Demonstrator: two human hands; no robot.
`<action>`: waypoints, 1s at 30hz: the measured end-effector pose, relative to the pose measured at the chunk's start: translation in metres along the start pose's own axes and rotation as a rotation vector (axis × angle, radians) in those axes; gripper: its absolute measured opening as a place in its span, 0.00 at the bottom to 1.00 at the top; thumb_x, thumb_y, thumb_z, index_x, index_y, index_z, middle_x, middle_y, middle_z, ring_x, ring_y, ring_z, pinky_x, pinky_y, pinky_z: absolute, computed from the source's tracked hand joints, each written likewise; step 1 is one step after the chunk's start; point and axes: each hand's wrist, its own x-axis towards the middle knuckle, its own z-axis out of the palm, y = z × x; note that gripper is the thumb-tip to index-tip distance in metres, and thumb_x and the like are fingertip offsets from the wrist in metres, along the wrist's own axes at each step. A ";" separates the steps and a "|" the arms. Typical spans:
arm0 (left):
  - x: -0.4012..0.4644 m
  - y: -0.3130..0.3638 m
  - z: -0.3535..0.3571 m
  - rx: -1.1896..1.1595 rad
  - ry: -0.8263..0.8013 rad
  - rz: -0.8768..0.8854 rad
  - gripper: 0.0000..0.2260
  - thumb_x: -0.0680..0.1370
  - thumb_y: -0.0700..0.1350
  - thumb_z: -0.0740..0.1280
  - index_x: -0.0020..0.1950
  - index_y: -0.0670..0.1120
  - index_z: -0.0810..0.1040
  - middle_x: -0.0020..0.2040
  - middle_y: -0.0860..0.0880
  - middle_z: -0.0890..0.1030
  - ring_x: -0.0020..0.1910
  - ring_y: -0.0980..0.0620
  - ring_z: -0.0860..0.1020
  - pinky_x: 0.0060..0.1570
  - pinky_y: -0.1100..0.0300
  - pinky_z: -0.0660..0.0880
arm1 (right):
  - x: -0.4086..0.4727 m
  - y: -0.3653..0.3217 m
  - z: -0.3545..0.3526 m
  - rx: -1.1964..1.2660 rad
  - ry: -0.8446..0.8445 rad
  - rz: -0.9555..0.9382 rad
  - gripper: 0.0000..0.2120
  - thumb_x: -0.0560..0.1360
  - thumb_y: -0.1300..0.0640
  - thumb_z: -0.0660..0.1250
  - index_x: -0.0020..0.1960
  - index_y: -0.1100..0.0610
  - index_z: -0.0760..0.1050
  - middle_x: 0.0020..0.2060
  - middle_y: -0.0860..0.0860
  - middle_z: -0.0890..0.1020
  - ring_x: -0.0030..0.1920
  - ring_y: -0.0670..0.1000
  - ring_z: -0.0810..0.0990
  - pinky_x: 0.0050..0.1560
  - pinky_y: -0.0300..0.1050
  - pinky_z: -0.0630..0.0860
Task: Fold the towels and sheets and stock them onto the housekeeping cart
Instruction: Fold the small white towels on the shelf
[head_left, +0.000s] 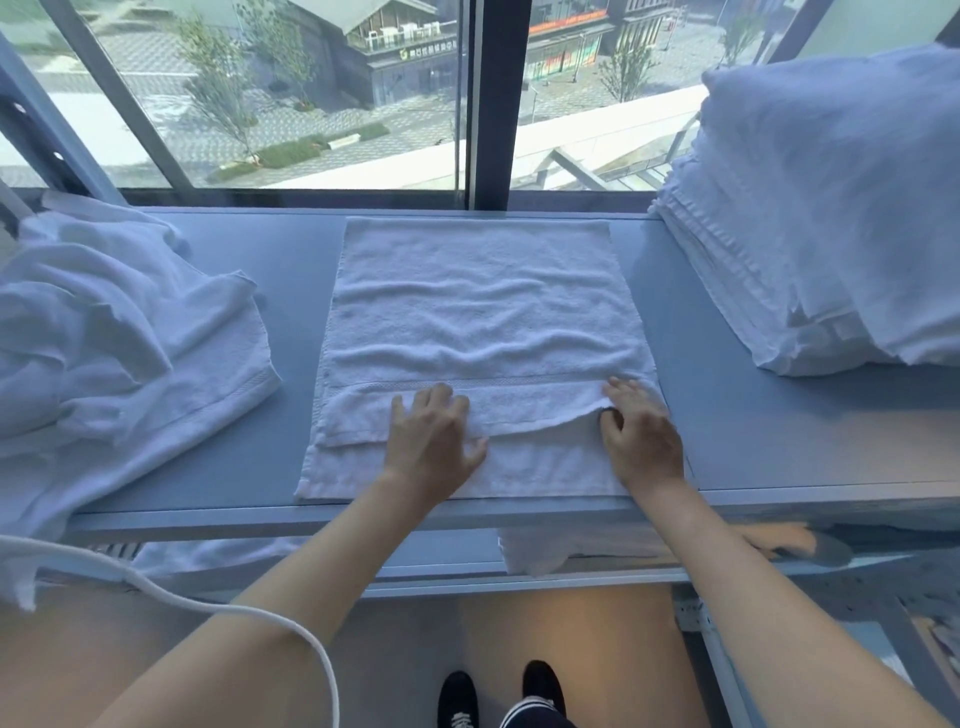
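A white terry towel (488, 332) is lying flat at the middle of the grey-blue tabletop (727, 415), rippled crosswise, its upper layer ending short of the lower layer along the near edge. The left hand (434, 441) is pressing on the towel's near band with fingers straight and spread. The right hand (641, 434) is resting at the towel's near right corner, fingers curled and pinching the lifted upper layer. A stack of folded towels (810, 218) is sitting at the far right corner; crumpled unfolded linen (114, 332) is spilling over the left edge
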 end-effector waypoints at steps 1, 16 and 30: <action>0.003 0.008 0.003 -0.022 0.018 0.042 0.21 0.78 0.62 0.64 0.62 0.48 0.76 0.64 0.47 0.75 0.63 0.44 0.74 0.67 0.41 0.67 | 0.000 -0.002 0.002 -0.004 0.007 0.005 0.18 0.80 0.63 0.64 0.69 0.61 0.78 0.70 0.56 0.78 0.75 0.56 0.71 0.76 0.58 0.66; -0.037 -0.094 -0.004 -0.318 0.245 -0.015 0.17 0.74 0.27 0.71 0.57 0.45 0.86 0.61 0.48 0.85 0.63 0.44 0.81 0.52 0.48 0.81 | 0.003 0.041 -0.005 -0.047 0.022 -0.115 0.27 0.75 0.76 0.59 0.70 0.60 0.78 0.70 0.54 0.78 0.74 0.57 0.73 0.74 0.56 0.70; -0.067 -0.086 -0.034 -0.337 0.372 -0.002 0.14 0.78 0.35 0.66 0.59 0.46 0.86 0.62 0.49 0.84 0.62 0.45 0.82 0.61 0.49 0.78 | -0.037 0.022 -0.058 -0.063 0.000 -0.144 0.25 0.77 0.74 0.63 0.68 0.56 0.80 0.67 0.53 0.81 0.70 0.56 0.77 0.67 0.55 0.76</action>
